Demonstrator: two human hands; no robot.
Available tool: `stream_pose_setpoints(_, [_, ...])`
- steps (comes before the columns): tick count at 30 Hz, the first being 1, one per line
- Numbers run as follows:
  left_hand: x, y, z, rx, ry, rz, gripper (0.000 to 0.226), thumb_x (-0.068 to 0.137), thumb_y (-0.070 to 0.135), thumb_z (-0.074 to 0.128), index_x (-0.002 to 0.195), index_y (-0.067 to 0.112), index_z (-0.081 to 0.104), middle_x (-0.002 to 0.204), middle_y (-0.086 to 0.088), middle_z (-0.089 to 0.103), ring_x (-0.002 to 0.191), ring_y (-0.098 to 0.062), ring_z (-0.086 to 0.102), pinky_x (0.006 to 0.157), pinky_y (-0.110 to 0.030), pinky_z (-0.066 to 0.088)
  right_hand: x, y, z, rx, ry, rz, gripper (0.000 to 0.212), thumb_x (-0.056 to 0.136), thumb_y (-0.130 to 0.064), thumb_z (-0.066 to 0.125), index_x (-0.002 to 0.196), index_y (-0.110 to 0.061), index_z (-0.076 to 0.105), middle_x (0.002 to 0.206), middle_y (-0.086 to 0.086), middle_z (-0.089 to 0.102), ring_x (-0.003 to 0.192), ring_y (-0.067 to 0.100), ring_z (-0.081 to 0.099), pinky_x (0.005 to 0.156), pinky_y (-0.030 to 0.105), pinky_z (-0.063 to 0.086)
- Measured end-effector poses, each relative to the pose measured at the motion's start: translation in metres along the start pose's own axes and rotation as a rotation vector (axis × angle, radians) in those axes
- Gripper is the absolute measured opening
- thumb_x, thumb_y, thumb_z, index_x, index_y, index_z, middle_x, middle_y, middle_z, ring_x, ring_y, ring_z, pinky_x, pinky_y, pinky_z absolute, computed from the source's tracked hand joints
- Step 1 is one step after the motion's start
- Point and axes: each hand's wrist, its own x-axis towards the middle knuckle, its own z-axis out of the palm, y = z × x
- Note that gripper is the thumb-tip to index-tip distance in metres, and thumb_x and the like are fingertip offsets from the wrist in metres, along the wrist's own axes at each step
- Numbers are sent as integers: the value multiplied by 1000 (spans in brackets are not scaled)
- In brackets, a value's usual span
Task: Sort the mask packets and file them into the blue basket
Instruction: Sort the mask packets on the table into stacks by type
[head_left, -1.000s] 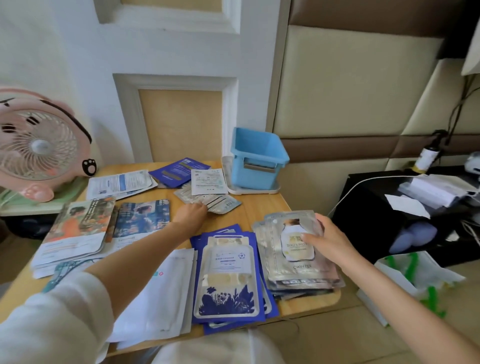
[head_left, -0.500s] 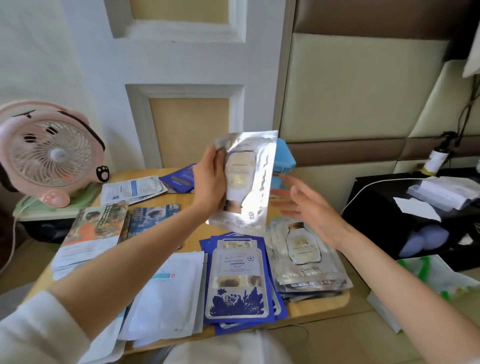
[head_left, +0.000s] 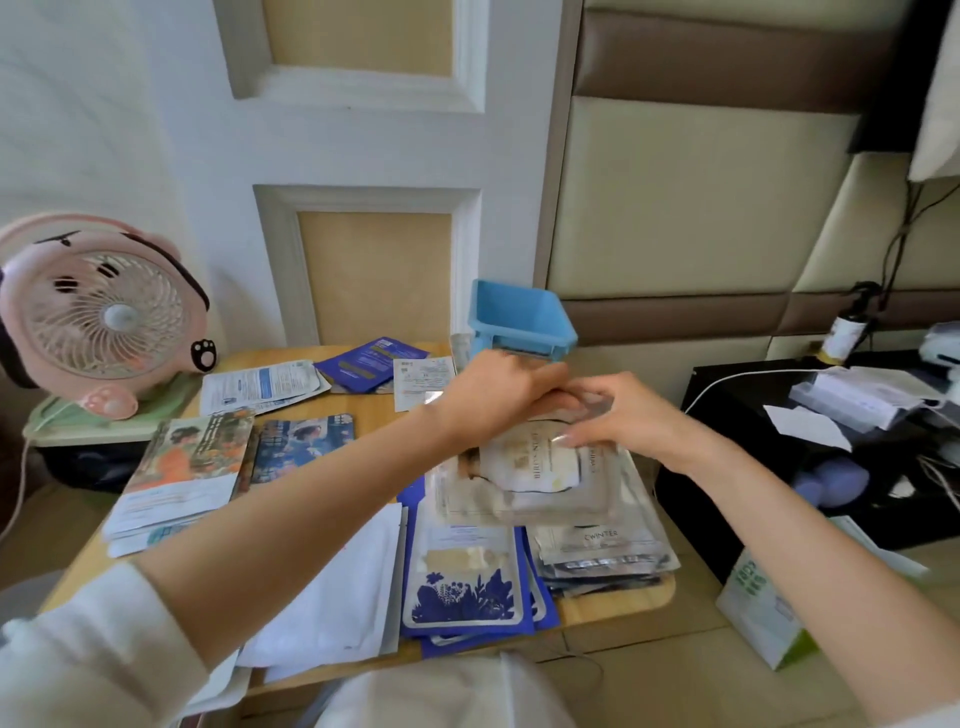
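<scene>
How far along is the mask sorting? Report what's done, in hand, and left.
Done: blue pile, white pile and silver pile lie grouped. In hand: left hand and right hand hold a silver packet over the silver pile. Left: loose packets at the back look unsorted, and the blue basket shows nothing inside, so filing seems not begun.

Basket (head_left: 522, 325): table (head_left: 613, 605) rear, right side.
Fan (head_left: 98, 317): left of table.
Packet stack (head_left: 602, 551): table front right, before basket.
Loose packet (head_left: 530, 462): above packet stack.
Neighbouring pile (head_left: 462, 587): left of packet stack.
</scene>
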Motion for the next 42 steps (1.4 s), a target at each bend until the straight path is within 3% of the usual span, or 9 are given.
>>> stream_pose_setpoints(3, [-4, -11, 14, -67, 50, -423, 55, 76, 58, 57, 107, 13, 58, 104, -6, 65, 95, -23, 60, 77, -33, 48, -8, 11, -9, 140, 291, 59, 21, 76, 6, 69, 77, -15, 66, 58, -5, 64, 50, 4, 58, 47, 14, 44])
stream_pose_setpoints(5, [-12, -17, 21, -207, -5, -851, 87, 70, 58, 68, 135, 11, 36, 135, -9, 43, 123, -24, 41, 104, -44, 36, -12, 22, -16, 349, 494, 127, 16, 79, 4, 66, 87, -10, 65, 62, -2, 67, 55, 9, 61, 51, 20, 46])
stream_pose_setpoints(8, [-22, -12, 19, -997, -203, -1326, 89, 73, 51, 70, 139, 12, 26, 137, -12, 45, 120, -24, 50, 98, -42, 46, -16, 36, -16, 600, 626, 186, 23, 85, -1, 62, 106, -9, 61, 84, 5, 67, 73, 15, 65, 58, 27, 51])
stream_pose_setpoints(11, [-32, 6, 31, -1496, -377, -1268, 37, 87, 25, 62, 119, 8, 52, 116, -13, 65, 97, -22, 67, 80, -30, 57, -19, 50, -10, 590, 454, 278, 25, 85, -1, 60, 110, -2, 59, 95, 13, 67, 83, 24, 67, 61, 34, 56])
stream_pose_setpoints(16, [-39, 21, 46, -1286, -416, -1340, 10, 82, 1, 65, 89, 7, 60, 92, -8, 69, 79, -17, 68, 72, -23, 58, -28, 67, -23, 393, 306, 406, 39, 82, -16, 66, 120, -10, 56, 102, 14, 68, 85, 25, 67, 63, 31, 53])
stream_pose_setpoints(22, [-42, 33, 62, -888, -620, -1235, 30, 80, 13, 73, 96, 8, 48, 74, -5, 63, 59, -12, 62, 55, -19, 55, -23, 88, 2, -211, 310, 376, 53, 78, -7, 69, 124, -28, 53, 96, 3, 62, 87, 23, 64, 67, 30, 50])
stream_pose_setpoints(28, [-60, -17, 76, -196, -572, -1060, 44, 87, 41, 60, 116, 12, 45, 110, -8, 60, 96, -24, 62, 81, -37, 53, -22, 99, 8, -603, 342, 421, 34, 78, -23, 64, 108, -37, 62, 99, -1, 48, 88, 19, 57, 67, 28, 43])
stream_pose_setpoints(36, [-107, -122, 115, 33, -738, -1095, 89, 90, 49, 49, 149, 7, -4, 158, -8, -11, 146, -24, -9, 118, -46, 2, -17, 85, 3, -430, 560, 26, 18, 86, -14, 60, 93, -28, 69, 92, -6, 52, 73, 6, 52, 68, 24, 46])
stream_pose_setpoints(42, [-114, -145, 114, 229, -828, -782, 44, 99, 33, 39, 138, 12, 37, 139, -10, 42, 122, -24, 48, 96, -33, 45, -8, 75, 9, -298, 561, -145, 22, 84, -4, 62, 84, -23, 72, 88, -12, 59, 70, 12, 53, 60, 11, 41])
